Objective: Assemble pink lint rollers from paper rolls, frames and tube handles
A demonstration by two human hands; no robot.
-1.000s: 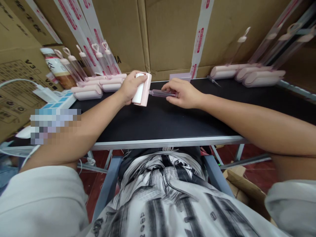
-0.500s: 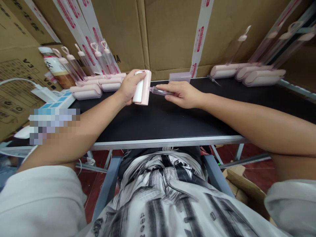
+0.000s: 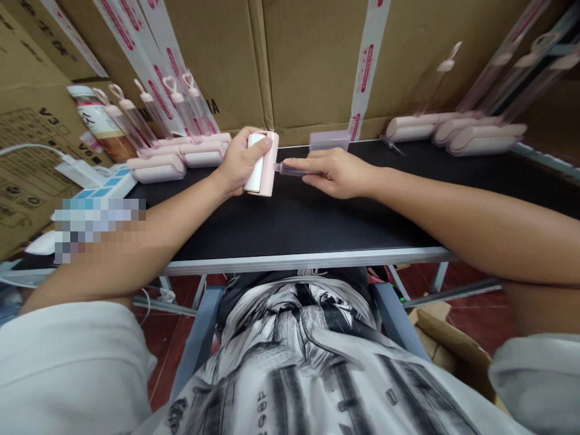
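My left hand (image 3: 239, 162) is closed round a lint roller head (image 3: 268, 172), a pale pink holder with a white roll, with the thumb pressed across its top. In my right hand (image 3: 335, 174) is a clear, purplish handle (image 3: 290, 170), its index finger stretched along it. The handle's narrow end meets the right side of the pink holder, and its other end is hidden in the palm. Both hands are raised over the black table (image 3: 299, 223).
Several upright pink lint rollers (image 3: 156, 168) with clear handles stand left, more lint rollers (image 3: 487, 140) right. A translucent lilac box (image 3: 329, 141) and a small thin tool (image 3: 393, 145) lie at the back. A bottle (image 3: 102, 124) and power strip (image 3: 106, 183) are left, before a cardboard wall (image 3: 312, 66).
The roller head has dropped very slightly toward me, and my left thumb has slid a little right onto its pink edge. The right hand keeps its hold on the handle.
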